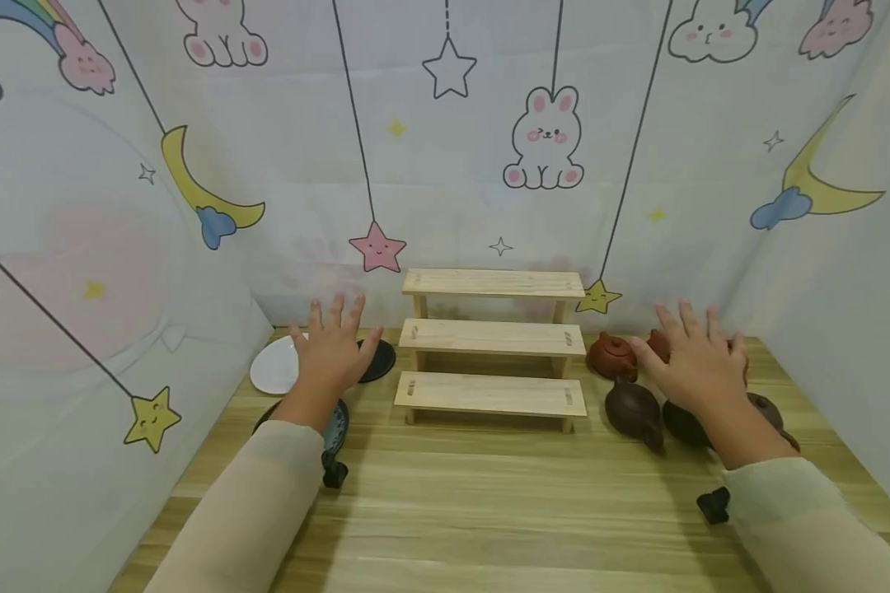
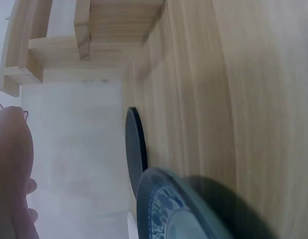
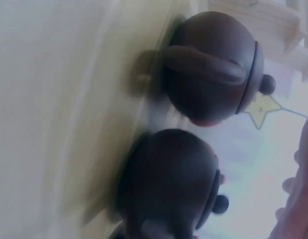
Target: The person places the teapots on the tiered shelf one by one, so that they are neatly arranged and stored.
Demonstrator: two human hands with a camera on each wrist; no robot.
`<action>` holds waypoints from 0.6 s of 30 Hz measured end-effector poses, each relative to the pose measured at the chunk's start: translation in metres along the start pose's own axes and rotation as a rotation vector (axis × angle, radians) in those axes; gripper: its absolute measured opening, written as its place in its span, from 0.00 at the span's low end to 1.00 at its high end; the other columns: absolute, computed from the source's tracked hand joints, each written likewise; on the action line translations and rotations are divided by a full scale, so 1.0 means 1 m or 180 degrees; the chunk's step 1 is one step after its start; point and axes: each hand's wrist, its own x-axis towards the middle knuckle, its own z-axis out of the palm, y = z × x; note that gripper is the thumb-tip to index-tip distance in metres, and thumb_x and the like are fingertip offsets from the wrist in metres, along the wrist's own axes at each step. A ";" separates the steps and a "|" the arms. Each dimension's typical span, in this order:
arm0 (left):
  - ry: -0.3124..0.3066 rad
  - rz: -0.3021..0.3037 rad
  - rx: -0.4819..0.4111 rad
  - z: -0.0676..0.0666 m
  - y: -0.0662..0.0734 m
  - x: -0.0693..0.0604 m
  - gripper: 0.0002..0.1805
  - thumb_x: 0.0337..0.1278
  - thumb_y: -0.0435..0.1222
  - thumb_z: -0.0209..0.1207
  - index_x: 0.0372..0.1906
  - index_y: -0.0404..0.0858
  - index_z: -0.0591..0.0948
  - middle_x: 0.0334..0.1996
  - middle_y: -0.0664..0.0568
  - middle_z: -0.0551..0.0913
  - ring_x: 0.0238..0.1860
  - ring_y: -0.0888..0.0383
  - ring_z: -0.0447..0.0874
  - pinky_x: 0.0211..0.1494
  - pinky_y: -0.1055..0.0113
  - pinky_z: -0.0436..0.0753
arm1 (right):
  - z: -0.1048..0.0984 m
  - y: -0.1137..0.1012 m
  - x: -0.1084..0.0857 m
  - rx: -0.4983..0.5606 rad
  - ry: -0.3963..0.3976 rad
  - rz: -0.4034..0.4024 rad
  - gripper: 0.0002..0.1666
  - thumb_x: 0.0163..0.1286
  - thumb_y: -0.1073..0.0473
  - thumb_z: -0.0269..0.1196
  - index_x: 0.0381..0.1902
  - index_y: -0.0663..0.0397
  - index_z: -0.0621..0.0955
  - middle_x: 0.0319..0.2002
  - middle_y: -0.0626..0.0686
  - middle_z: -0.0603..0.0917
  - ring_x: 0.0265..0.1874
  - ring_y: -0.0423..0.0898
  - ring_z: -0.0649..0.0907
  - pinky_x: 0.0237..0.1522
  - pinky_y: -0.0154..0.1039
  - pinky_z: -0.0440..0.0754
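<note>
Left hand: here it is, the left hand in the air over the dishes, fingers fanned, gripping nothing.
Right hand: same story on the other side, the right hand spread wide above the teapots, nothing in its grasp.
Teapots: a tight crowd right of the shelf, a red-brown teapot behind, a dark teapot in front; a careless sweep could knock one into its neighbour, since the gaps are slim.
Lids: each dark pot shows a small lid knob; lift by that alone and the lid may come away without the pot, if it sits loose.
Patterned plate: blue-and-white, the patterned plate lies partly under the left forearm's line; a dropping sleeve could nudge it unseen.
Dishes: white dish and black disc sit further back; low edges could make fingers fumble.
Shelf: three steps, the wooden shelf stands between both groups; narrow boards could leave a round pot overhanging, and a bump might shift everything.
</note>
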 end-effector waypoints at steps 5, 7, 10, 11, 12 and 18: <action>0.0189 0.0084 -0.0646 -0.002 0.008 -0.012 0.41 0.83 0.66 0.34 0.88 0.50 0.52 0.88 0.42 0.52 0.87 0.31 0.41 0.83 0.22 0.44 | -0.002 0.013 -0.017 -0.0002 0.0162 -0.0034 0.54 0.79 0.19 0.37 0.89 0.40 0.47 0.88 0.64 0.46 0.84 0.75 0.42 0.74 0.85 0.39; 0.0243 0.0140 -0.0915 -0.002 0.011 -0.019 0.41 0.84 0.64 0.36 0.88 0.47 0.54 0.86 0.40 0.55 0.87 0.31 0.45 0.83 0.23 0.50 | -0.004 0.019 -0.025 0.0030 0.0222 -0.0055 0.52 0.80 0.21 0.40 0.89 0.42 0.48 0.87 0.66 0.49 0.83 0.77 0.45 0.73 0.85 0.42; 0.0225 0.0194 -0.1266 0.001 0.017 -0.028 0.41 0.83 0.64 0.37 0.87 0.45 0.57 0.85 0.40 0.58 0.86 0.33 0.50 0.83 0.27 0.57 | -0.007 0.027 -0.036 0.0023 0.0327 -0.0069 0.50 0.82 0.24 0.43 0.89 0.45 0.52 0.85 0.69 0.55 0.82 0.78 0.50 0.71 0.86 0.49; 0.0175 0.0185 -0.1392 0.003 0.019 -0.030 0.42 0.83 0.65 0.38 0.87 0.45 0.57 0.85 0.40 0.59 0.85 0.34 0.53 0.82 0.28 0.60 | -0.008 0.030 -0.040 -0.0008 0.0369 -0.0073 0.50 0.82 0.25 0.44 0.88 0.47 0.53 0.84 0.70 0.57 0.81 0.79 0.52 0.70 0.86 0.51; 0.0102 0.0171 -0.1554 0.004 0.020 -0.033 0.42 0.82 0.65 0.39 0.87 0.45 0.57 0.85 0.41 0.60 0.85 0.35 0.55 0.82 0.30 0.62 | -0.009 0.033 -0.043 -0.0043 0.0407 -0.0081 0.50 0.83 0.26 0.45 0.88 0.48 0.55 0.83 0.71 0.59 0.80 0.79 0.54 0.69 0.86 0.54; -0.0558 -0.0108 -0.2696 0.013 0.026 -0.039 0.38 0.83 0.55 0.51 0.85 0.43 0.60 0.82 0.44 0.65 0.82 0.40 0.64 0.81 0.39 0.70 | -0.016 0.051 -0.054 -0.0130 0.0500 -0.0042 0.48 0.83 0.29 0.48 0.82 0.59 0.62 0.77 0.74 0.65 0.73 0.78 0.63 0.62 0.84 0.66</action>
